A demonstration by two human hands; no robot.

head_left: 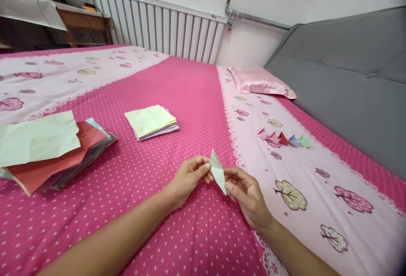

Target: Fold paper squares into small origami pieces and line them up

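Note:
Between my two hands is a small folded piece of pale green paper [217, 172], held up above the bed and tilted, with its narrow point upward. My left hand [191, 176] pinches its left edge between thumb and fingers. At its lower right edge, my right hand [245, 193] grips it the same way, fingers partly behind the paper. To the right lies a row of several small folded paper pieces [283, 139] in pink, red, blue and green. A neat stack of square paper sheets [151, 121], pale green on top, sits ahead and to the left.
A larger pile of coloured paper [60, 149] rests at the left on the pink dotted bedsheet [190, 85]. A pink satin pillow [261, 82] lies by the grey headboard [349, 60]. Behind the bed stand a white radiator [158, 22] and a desk [82, 20].

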